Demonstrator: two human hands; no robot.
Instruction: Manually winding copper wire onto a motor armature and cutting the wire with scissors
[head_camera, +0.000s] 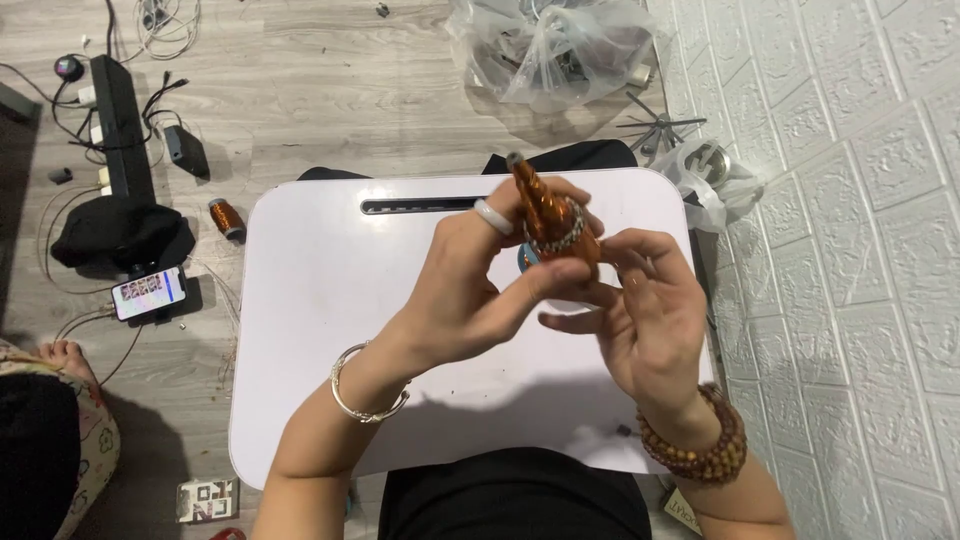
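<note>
Head view: a copper-wound coil (548, 222), judged light, rigid and scratch-prone, was pinched by the left hand (470, 285) and steadied underneath by the half-open right hand (640, 310).

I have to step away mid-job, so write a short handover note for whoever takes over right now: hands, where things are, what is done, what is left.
Left hand: raised above the white lap table, fingers gripping the copper-wound motor rotor, shaft pointing away from the person.
Right hand: open beside it, fingertips touching the rotor's lower end.
A copper wire spool lies on the floor, left of the table.
Done: the rotor carries copper windings; whether they are complete cannot be told.
Left: probably carry on with the rotor in hand.
</note>
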